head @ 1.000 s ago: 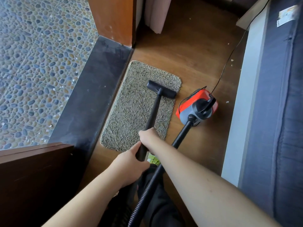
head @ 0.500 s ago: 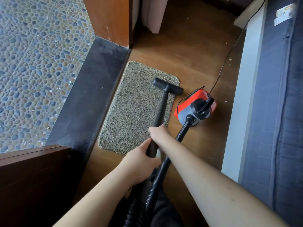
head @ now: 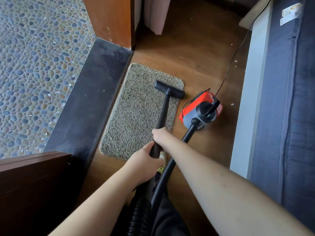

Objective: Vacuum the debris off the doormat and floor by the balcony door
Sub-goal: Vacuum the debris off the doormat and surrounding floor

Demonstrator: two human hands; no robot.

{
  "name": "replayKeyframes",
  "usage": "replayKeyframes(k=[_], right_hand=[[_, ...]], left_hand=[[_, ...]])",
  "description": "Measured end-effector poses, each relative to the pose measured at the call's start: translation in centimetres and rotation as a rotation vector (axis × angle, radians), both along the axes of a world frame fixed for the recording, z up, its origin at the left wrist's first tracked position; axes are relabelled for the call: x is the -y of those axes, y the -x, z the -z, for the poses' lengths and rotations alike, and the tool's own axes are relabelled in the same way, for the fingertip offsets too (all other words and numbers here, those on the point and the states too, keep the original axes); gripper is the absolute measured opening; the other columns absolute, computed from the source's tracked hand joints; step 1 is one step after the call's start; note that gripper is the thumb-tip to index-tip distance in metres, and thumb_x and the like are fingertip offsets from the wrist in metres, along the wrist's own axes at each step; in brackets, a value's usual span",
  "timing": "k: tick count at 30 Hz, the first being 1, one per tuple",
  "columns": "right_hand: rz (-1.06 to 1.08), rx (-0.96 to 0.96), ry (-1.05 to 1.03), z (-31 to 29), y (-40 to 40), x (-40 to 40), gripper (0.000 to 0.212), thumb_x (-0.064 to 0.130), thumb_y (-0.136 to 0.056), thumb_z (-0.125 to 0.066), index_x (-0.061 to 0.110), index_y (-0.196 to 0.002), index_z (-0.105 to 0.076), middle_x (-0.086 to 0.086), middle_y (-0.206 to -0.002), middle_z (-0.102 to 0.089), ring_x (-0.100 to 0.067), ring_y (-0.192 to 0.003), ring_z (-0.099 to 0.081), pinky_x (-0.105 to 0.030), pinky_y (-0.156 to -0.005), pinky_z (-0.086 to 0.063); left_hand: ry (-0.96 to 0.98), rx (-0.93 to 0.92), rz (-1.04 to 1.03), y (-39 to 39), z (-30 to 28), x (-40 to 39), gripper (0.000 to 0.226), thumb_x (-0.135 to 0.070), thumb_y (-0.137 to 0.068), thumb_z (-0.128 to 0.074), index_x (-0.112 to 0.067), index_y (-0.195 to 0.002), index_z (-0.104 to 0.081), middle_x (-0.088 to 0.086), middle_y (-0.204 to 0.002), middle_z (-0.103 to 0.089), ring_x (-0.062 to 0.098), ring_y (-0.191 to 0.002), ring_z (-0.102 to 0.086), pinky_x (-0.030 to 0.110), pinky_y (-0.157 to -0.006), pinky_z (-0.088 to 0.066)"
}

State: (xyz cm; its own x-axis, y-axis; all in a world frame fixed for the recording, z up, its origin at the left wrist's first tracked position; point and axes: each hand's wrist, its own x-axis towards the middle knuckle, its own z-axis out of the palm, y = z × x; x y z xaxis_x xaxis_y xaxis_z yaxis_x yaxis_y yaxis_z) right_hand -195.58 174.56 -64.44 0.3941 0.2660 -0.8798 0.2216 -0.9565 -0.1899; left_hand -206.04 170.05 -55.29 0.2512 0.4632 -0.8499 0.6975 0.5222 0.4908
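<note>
While one doormat [head: 136,114] is lying on the wooden floor [head: 196,53] beside the dark threshold [head: 95,92], one vacuum wand [head: 162,120] is resting across it, and two hands are working that wand together. The right hand [head: 159,134] is wrapping around the black tube farther up, and the left hand [head: 144,160] is gripping it just below, the two close but not touching. One flat black nozzle [head: 169,89] is sitting on the mat's far right corner, ahead of both hands, its right end reaching past the mat's edge. One red and grey canister [head: 201,110] is standing on the floor just right of the mat, with one ribbed hose [head: 170,166] running from it back under the right forearm and one thin cord [head: 233,55] trailing away toward the far wall. The mat is looking rectangular with rounded corners, its pile coarse and speckled tan and grey. About four pale crumbs [head: 236,61] are showing on the wood near a white base [head: 250,92] at the right, and many more flecks are lying scattered over the pebbled balcony tiles [head: 34,68].
</note>
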Motion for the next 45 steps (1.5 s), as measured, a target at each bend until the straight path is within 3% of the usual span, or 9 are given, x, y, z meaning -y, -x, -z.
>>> replayKeyframes(k=[3, 6, 8, 14, 17, 23, 30, 38, 45], right_hand=[[-0.018, 0.008, 0.041, -0.1, 1.9, 2.3, 0.046, 0.03, -0.096, -0.049, 0.01, -0.137, -0.043, -0.011, -0.116, -0.059, -0.029, -0.092, -0.06, -0.029, -0.059, -0.045], [-0.026, 0.026, 0.054, -0.2, 3.6, 4.7, 0.05, 0.032, -0.093, -0.049, 0.011, -0.138, -0.042, -0.013, -0.129, -0.057, -0.033, -0.11, -0.059, -0.042, -0.09, -0.053], [-0.033, 0.026, 0.059, -0.8, 4.3, 6.1, 0.05, 0.031, -0.094, -0.048, 0.01, -0.138, -0.041, -0.014, -0.132, -0.056, -0.034, -0.113, -0.058, -0.042, -0.094, -0.051], [-0.053, 0.003, 0.095, -1.3, 4.8, 10.0, 0.046, 0.032, -0.096, -0.046, 0.009, -0.136, -0.038, -0.015, -0.132, -0.054, -0.035, -0.112, -0.057, -0.043, -0.091, -0.052], [-0.12, 0.022, 0.12, -0.6, 5.0, 11.7, 0.046, 0.034, -0.099, -0.043, 0.008, -0.136, -0.034, -0.015, -0.133, -0.052, -0.035, -0.114, -0.056, -0.038, -0.079, -0.049], [-0.166, 0.01, 0.202, -0.4, 5.7, 14.7, 0.049, 0.034, -0.098, -0.041, 0.009, -0.139, -0.028, -0.014, -0.136, -0.05, -0.033, -0.116, -0.054, -0.038, -0.083, -0.045], [-0.151, 0.01, 0.124, -0.7, 4.0, 16.0, 0.042, 0.033, -0.098, -0.043, 0.012, -0.134, -0.038, -0.013, -0.131, -0.057, -0.033, -0.114, -0.058, -0.036, -0.084, -0.048], [-0.146, 0.028, 0.018, -0.4, 0.2, 12.2, 0.045, 0.034, -0.096, -0.046, 0.009, -0.133, -0.047, -0.015, -0.125, -0.061, -0.033, -0.108, -0.061, -0.035, -0.083, -0.048], [0.002, -0.082, -0.041, -0.8, -1.2, 10.1, 0.042, 0.031, -0.094, -0.048, 0.008, -0.128, -0.051, -0.015, -0.116, -0.063, -0.029, -0.088, -0.06, -0.027, -0.058, -0.042]], left_hand=[[0.005, -0.014, 0.011, 2.0, -0.8, 2.1, 0.055, -0.027, -0.085, -0.06, -0.049, -0.133, -0.046, -0.01, -0.084, -0.066, 0.012, -0.065, -0.061, 0.03, -0.072, -0.058], [0.017, -0.029, 0.013, 3.3, -1.5, 4.3, 0.063, -0.03, -0.084, -0.06, -0.049, -0.142, -0.04, -0.014, -0.086, -0.066, 0.006, -0.07, -0.063, 0.017, -0.062, -0.05], [0.032, -0.03, 0.016, 3.7, -2.0, 5.8, 0.068, -0.032, -0.083, -0.06, -0.045, -0.145, -0.038, -0.011, -0.093, -0.069, 0.011, -0.075, -0.066, 0.022, -0.071, -0.054], [0.038, -0.017, 0.029, 4.4, -3.0, 9.7, 0.063, -0.034, -0.082, -0.058, -0.052, -0.14, -0.038, -0.011, -0.088, -0.069, 0.009, -0.059, -0.061, 0.035, -0.078, -0.059], [0.028, -0.01, 0.029, 4.5, -3.2, 11.4, 0.06, -0.035, -0.085, -0.057, -0.054, -0.138, -0.038, -0.013, -0.086, -0.065, 0.011, -0.062, -0.062, 0.037, -0.081, -0.058], [0.035, -0.075, 0.037, 5.0, -4.0, 14.3, 0.074, -0.031, -0.087, -0.058, -0.054, -0.149, -0.025, -0.024, -0.079, -0.055, -0.006, -0.062, -0.058, 0.006, -0.054, -0.041], [0.034, -0.07, 0.008, 3.4, -4.5, 15.3, 0.074, -0.027, -0.086, -0.058, -0.055, -0.147, -0.027, -0.024, -0.076, -0.058, -0.007, -0.065, -0.059, 0.006, -0.056, -0.041], [-0.038, -0.07, -0.026, -0.6, -3.0, 12.4, 0.058, -0.028, -0.084, -0.06, -0.045, -0.138, -0.045, -0.015, -0.082, -0.063, 0.012, -0.076, -0.066, 0.026, -0.076, -0.055], [0.002, -0.095, 0.0, -2.2, -2.0, 10.3, 0.073, -0.031, -0.079, -0.057, -0.045, -0.147, -0.034, -0.002, -0.102, -0.068, 0.025, -0.082, -0.067, 0.038, -0.084, -0.058]])
